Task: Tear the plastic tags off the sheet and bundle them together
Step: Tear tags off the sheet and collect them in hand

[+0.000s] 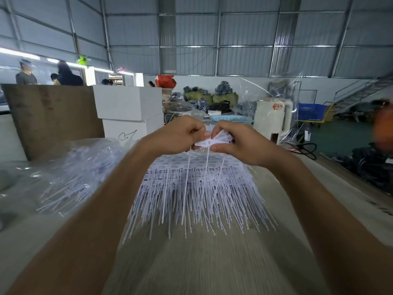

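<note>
The left hand (180,135) and the right hand (238,143) are raised together above the worktop (191,262), knuckles nearly touching. Both have their fingers curled in, pinching a small fan of white plastic tags (212,141) between them; the flat heads sit in the grip, and a few thin tails hang straight down from it.

Directly below the hands lies the stack of tag sheets (197,184), its printed heads toward the far side and its many thin white tails fanning out toward the person. To the left of the hands, a clear plastic bag (70,173) with more white tags inside rests on the worktop.

Beyond the left hand stand two white boxes (127,105), one on the other, with a brown board (51,118) further left. Beyond the right hand are a blue basket (229,118) and a cream-coloured kettle (272,118). People stand in the far left background.
</note>
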`<state>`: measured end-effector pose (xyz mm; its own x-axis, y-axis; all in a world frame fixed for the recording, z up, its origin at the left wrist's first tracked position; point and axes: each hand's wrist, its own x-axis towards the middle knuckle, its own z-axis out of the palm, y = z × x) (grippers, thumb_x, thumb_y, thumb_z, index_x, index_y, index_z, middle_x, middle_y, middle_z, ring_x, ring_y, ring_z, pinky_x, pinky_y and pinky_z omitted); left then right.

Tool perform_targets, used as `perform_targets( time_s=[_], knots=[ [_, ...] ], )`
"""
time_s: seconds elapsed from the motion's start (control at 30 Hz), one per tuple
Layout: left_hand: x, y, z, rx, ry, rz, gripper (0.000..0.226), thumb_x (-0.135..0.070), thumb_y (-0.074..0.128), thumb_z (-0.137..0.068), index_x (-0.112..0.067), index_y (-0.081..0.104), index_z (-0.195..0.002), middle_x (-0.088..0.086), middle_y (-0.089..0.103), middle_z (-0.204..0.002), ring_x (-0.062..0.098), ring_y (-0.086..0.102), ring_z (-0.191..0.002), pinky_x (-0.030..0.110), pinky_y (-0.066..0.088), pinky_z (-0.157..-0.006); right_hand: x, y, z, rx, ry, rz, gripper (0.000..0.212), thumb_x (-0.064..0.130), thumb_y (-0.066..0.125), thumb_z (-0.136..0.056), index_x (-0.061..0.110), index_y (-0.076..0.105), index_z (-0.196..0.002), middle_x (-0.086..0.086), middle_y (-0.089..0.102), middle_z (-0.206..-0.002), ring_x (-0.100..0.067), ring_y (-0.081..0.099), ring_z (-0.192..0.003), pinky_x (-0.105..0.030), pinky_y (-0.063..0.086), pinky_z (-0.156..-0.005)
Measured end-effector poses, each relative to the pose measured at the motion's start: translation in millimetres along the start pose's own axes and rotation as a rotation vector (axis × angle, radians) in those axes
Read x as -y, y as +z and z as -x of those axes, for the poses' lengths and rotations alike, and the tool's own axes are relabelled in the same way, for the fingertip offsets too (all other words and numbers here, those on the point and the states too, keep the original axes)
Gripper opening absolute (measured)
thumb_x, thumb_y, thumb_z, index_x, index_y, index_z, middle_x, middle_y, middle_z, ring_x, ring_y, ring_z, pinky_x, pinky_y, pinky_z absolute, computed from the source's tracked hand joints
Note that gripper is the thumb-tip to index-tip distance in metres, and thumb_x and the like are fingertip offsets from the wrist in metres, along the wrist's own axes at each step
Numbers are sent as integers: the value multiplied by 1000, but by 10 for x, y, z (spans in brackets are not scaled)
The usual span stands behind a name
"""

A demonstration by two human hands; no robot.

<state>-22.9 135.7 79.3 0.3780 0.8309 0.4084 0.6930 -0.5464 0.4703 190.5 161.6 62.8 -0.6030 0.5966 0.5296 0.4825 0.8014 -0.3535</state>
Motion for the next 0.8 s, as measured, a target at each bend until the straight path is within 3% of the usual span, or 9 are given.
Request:
perform_targets(
  time_s=[0.1,0.2,0.33,0.47,0.57,0.63,0.8],
  knots=[
    [44,-10,35,-9,-52,178,41,-25,56,-103,-10,53,-65,-9,48,-50,11,46,-47,21,40,-48,37,21,-34,-62,-87,160,19,24,77,-90,20,62,-100,1,65,-92,-19,58,-85,-32,43,-71],
    [35,-54,76,37,-93,471,41,-24,55,-102,-15,67,-64,-3,48,-50,12,38,-42,22,34,-45,-7,134,-25,-117,-160,302,16,17,75,-92,14,62,-101,3,62,-93,-22,59,-87,-32,40,-71],
    [-13,-136,62,2,-73,287,36,-27,62,-100,-21,71,-65,3,58,-59,14,40,-47,23,34,-46,-102,183,22,-191,71,-84,13,20,73,-93,18,60,-95,12,61,-81,-8,55,-65,-27,40,-64],
    [-36,-97,86,159,-49,198,16,-11,59,-100,-11,73,-94,2,68,-80,15,56,-63,30,46,-61,-64,82,50,-227,153,-517,7,15,71,-95,11,65,-97,7,61,-69,-12,50,-56,-25,43,-52],
    [-60,-38,64,173,-20,121,12,-7,64,-97,-9,74,-102,0,72,-89,15,67,-72,36,53,-70,-23,44,61,-176,147,-501,8,16,72,-94,12,65,-97,4,59,-67,-12,50,-55,-24,44,-51],
    [-51,-38,45,81,-12,129,10,-8,69,-93,-7,73,-103,5,73,-93,16,71,-74,30,56,-68,-3,19,54,-173,149,-451,10,18,73,-93,13,66,-97,2,62,-69,-11,52,-55,-24,45,-52],
    [11,-90,39,-38,5,157,7,-8,73,-90,-11,73,-97,1,74,-89,17,74,-75,18,53,-64,30,-166,16,-363,142,-244,11,24,76,-89,26,66,-92,4,66,-78,-6,54,-59,-28,48,-53]
  ],
)
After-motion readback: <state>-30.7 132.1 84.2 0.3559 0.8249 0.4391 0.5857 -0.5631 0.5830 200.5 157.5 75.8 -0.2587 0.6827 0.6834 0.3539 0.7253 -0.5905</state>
